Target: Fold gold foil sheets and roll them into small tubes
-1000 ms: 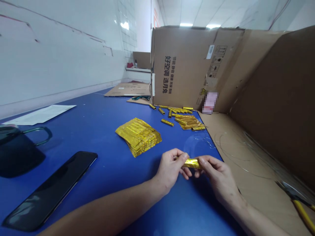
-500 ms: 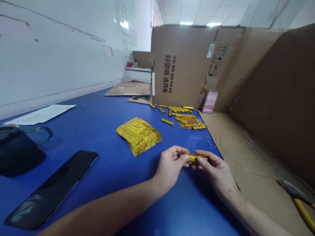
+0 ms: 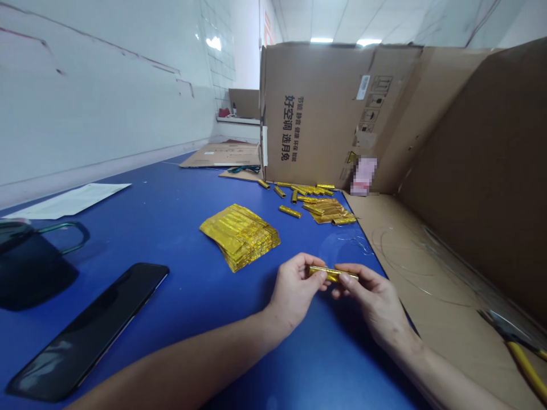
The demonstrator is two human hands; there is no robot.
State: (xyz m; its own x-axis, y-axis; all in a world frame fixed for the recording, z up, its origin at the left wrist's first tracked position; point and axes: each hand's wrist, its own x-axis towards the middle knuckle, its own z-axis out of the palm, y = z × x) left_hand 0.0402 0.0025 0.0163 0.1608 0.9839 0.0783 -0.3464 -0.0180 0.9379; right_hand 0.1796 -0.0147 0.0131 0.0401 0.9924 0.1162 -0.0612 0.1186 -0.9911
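Note:
Both hands pinch one thin roll of gold foil [image 3: 333, 273] just above the blue table [image 3: 179, 216]. My left hand [image 3: 294, 290] grips its left end with thumb and fingers closed. My right hand [image 3: 374, 299] holds the right end, thumb on top. A stack of flat gold foil sheets [image 3: 239, 234] lies a little beyond my left hand. Farther back, several finished gold rolls [image 3: 318, 202] are heaped by the foot of a cardboard box.
A black phone [image 3: 92, 327] and a dark mug [image 3: 29, 265] sit at the left, white paper [image 3: 70, 199] behind them. A big cardboard box [image 3: 325, 114] stands at the back; cardboard sheeting [image 3: 427, 273] with thin wire loops covers the right. Yellow-handled pliers [image 3: 519, 350] lie at the far right.
The foil piece between my fingers went from a wider, flatter strip to a thin tight roll. Both hands moved slightly away from me.

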